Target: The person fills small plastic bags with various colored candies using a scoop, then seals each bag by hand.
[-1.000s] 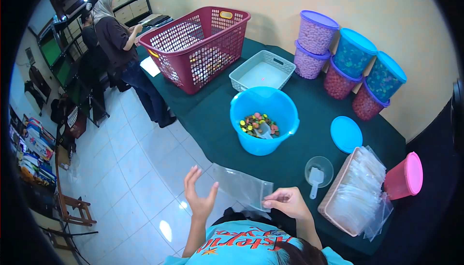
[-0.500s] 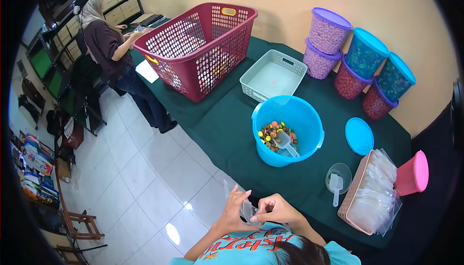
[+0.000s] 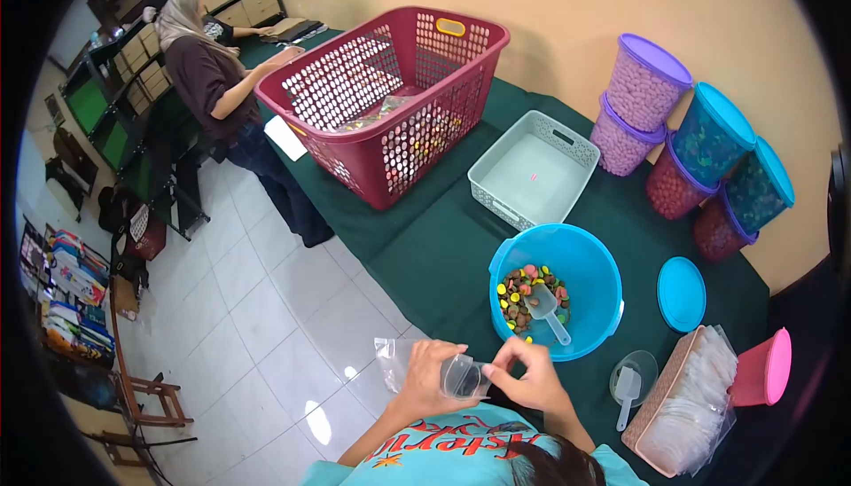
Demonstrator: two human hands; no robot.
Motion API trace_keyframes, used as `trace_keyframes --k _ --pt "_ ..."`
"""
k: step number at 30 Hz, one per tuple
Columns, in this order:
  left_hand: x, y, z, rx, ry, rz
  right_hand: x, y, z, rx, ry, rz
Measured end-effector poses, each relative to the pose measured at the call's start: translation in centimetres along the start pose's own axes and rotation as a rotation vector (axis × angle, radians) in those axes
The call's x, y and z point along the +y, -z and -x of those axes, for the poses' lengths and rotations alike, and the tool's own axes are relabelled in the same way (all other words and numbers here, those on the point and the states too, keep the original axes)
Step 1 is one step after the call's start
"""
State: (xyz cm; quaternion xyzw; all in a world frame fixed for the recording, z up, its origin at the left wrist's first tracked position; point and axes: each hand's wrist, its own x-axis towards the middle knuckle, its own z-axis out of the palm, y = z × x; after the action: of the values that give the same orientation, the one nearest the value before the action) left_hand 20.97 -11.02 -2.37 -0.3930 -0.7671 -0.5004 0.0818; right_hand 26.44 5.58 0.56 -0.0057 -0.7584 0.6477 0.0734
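A clear plastic bag (image 3: 465, 380) is stretched between my two hands, close to my chest and off the table's front edge. My left hand (image 3: 427, 378) is wrapped round its middle, and the loose end hangs out to the left. With thumb and forefinger my right hand (image 3: 530, 381) pinches the bag's right edge. Just beyond my hands stands a blue tub (image 3: 581, 251) with colourful round pieces (image 3: 523, 295) in its bottom. A clear scoop (image 3: 550, 316) lies on the pieces.
A pink basket (image 3: 640, 424) of clear bags, a white scoop (image 3: 628, 388) in a bowl, a pink container (image 3: 761, 369) and a blue lid (image 3: 681, 294) are right. Behind stand a grey tray (image 3: 496, 186), maroon basket (image 3: 425, 153) and stacked tubs (image 3: 651, 82). Another person (image 3: 208, 78) stands left.
The view has tilted, so the table's things sit lower. The bag is now spread wider between my hands, its loose end showing at the left. Packets inside the maroon basket have come into sight.
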Motion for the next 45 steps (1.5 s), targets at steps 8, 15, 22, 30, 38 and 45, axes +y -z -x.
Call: trace_keyframes --k 8,15,22,30,38,45 --pt "-4.0 -0.6 -6.1 -0.255 -0.15 -0.031 -2.0 -1.3 -2.2 0.054 0.119 0.472" --pt "-6.8 3.4 -12.5 -0.176 -0.311 0.255 -1.1 -3.1 -3.8 0.66 0.081 0.43" --pt "-14.1 4.1 -15.9 -0.453 0.371 0.784 -0.8 -5.5 -3.9 0.966 0.084 0.277" --pt "-15.4 3.1 -17.4 -0.419 0.032 0.512 -0.8 -8.3 -4.4 1.087 0.069 0.148" --pt "-15.6 1.9 -18.7 -0.328 -0.168 0.4 -1.4 -8.8 -4.4 1.14 -0.102 0.329" --pt "-10.8 3.2 -16.1 -0.787 -0.54 0.354 -0.4 -9.7 -6.8 0.853 -0.169 0.436"
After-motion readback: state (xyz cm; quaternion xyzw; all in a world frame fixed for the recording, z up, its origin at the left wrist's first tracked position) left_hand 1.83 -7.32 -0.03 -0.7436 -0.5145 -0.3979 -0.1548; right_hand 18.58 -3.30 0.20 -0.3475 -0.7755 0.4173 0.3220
